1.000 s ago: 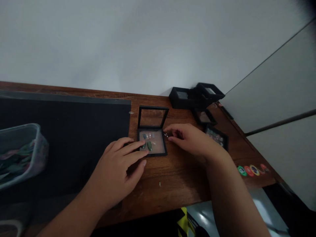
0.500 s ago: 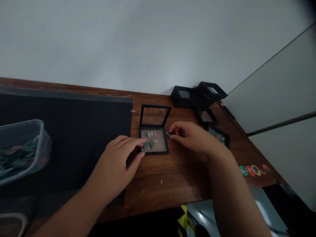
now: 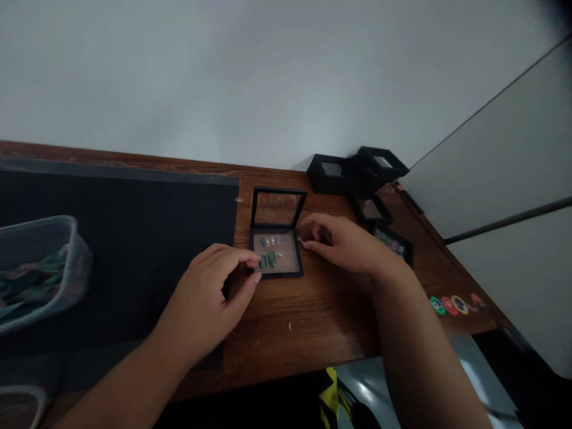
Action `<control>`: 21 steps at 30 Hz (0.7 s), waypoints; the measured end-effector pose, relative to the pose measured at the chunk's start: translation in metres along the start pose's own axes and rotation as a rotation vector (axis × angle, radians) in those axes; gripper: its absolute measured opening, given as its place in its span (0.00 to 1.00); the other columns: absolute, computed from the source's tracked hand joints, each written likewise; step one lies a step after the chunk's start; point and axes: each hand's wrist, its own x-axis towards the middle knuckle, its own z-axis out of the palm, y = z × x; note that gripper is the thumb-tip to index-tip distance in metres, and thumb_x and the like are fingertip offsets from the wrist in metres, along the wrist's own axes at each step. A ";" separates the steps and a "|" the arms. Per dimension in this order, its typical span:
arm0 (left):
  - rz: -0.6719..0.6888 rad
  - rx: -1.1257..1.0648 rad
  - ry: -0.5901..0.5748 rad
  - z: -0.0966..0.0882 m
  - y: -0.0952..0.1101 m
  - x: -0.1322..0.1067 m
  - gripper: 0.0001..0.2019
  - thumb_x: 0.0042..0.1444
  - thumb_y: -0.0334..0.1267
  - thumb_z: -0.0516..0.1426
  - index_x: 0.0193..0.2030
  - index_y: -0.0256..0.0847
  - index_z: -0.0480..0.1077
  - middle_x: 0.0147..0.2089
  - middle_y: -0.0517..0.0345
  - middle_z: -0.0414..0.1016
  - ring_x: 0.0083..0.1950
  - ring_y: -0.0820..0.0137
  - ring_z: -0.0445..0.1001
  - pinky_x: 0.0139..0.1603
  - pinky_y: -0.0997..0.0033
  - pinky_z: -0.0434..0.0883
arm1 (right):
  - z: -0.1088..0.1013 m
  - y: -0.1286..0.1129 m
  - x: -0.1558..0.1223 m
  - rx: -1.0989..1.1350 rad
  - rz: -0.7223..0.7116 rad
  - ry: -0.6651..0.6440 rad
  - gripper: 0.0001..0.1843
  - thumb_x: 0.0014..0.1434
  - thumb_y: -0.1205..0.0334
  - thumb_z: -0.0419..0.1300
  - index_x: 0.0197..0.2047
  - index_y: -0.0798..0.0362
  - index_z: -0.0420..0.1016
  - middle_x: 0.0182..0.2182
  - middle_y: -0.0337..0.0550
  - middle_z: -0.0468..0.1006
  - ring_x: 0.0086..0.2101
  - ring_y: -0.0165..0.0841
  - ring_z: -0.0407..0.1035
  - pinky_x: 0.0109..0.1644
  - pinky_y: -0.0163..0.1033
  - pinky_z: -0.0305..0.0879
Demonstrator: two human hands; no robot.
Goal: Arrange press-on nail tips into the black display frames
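The left forearm came in from the lower left, and the left hand (image 3: 210, 292) lay palm down, its fingers curved together and the thumb held a narrow gap from the index fingertip; both tips were at the near left corner of a black display case (image 3: 280, 274), though whether they gripped it could not be told. The right forearm rose from the lower right, the wrist turned inward, and the right hand (image 3: 344, 245) had its fingers curled with the thumb a little apart beneath; a small shiny piece (image 3: 301, 239) was by the thumb tip, and a firm hold on it could not be made out. The case sat between the two hands on the wooden table (image 3: 330, 316), its see-through lid (image 3: 277, 208) raised at the back, with green oval pieces (image 3: 272, 259) and smaller clear ones inside. A dark mat (image 3: 147, 238) ended just left of the case. Bare wood ran from the case's near side to the table's front edge, broken by one pale scrap (image 3: 289, 326). Black boxes (image 3: 330, 182) stood against the wall beyond the right hand, leaving a strip of wood between them and the lid.
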 end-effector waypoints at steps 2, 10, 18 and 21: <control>-0.018 -0.007 -0.009 -0.001 0.001 0.000 0.07 0.63 0.39 0.56 0.47 0.47 0.72 0.43 0.56 0.77 0.45 0.62 0.76 0.46 0.58 0.74 | 0.001 0.007 0.002 0.061 -0.018 -0.052 0.16 0.60 0.62 0.63 0.53 0.50 0.77 0.30 0.36 0.74 0.29 0.29 0.67 0.35 0.34 0.59; 0.055 0.042 -0.025 0.000 -0.002 0.002 0.06 0.64 0.37 0.54 0.45 0.45 0.70 0.44 0.55 0.76 0.49 0.60 0.73 0.49 0.53 0.72 | 0.006 0.023 0.011 0.168 -0.014 -0.078 0.14 0.59 0.57 0.66 0.48 0.51 0.79 0.26 0.32 0.67 0.27 0.27 0.61 0.32 0.33 0.55; 0.036 0.023 -0.053 -0.001 -0.004 0.002 0.06 0.64 0.37 0.54 0.46 0.46 0.70 0.46 0.55 0.76 0.51 0.59 0.72 0.51 0.51 0.71 | 0.001 0.014 0.009 0.132 0.025 -0.021 0.12 0.55 0.55 0.70 0.38 0.53 0.78 0.25 0.32 0.66 0.26 0.27 0.60 0.31 0.33 0.54; 0.036 0.009 -0.051 -0.003 -0.003 0.002 0.05 0.64 0.37 0.54 0.44 0.45 0.70 0.45 0.55 0.77 0.50 0.59 0.73 0.50 0.52 0.72 | 0.000 0.011 0.008 0.205 0.040 -0.041 0.12 0.55 0.55 0.69 0.35 0.55 0.77 0.23 0.32 0.66 0.25 0.26 0.59 0.30 0.33 0.54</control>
